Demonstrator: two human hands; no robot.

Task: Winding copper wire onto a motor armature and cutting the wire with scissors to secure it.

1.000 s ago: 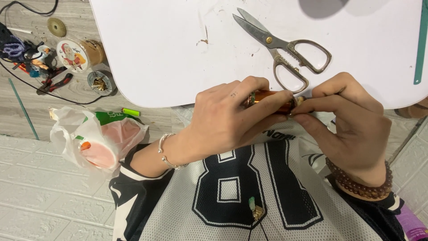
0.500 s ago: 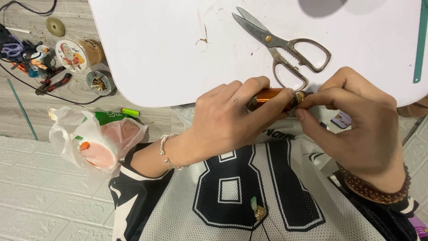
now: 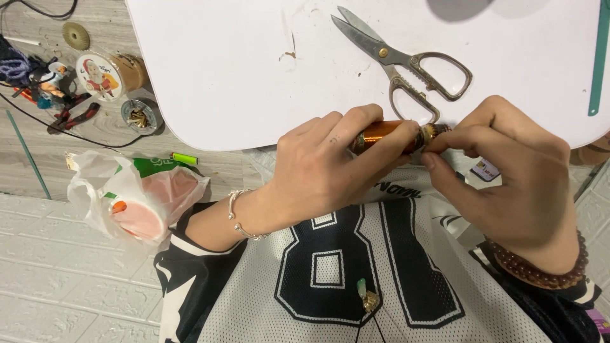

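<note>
Right hand (image 3: pixel 508 184) has slid lower, fingers pinching the coil's (image 3: pixel 384 136) tip; left hand (image 3: pixel 324 171) hides its body.

The right hand (image 3: pixel 515 184) now sits lower and farther right than a second ago, its fingertips pinching the very end of the copper-coloured coil (image 3: pixel 389 136). More of the coil shows between the two hands. The left hand (image 3: pixel 330 171) has slid slightly left along it.
</note>
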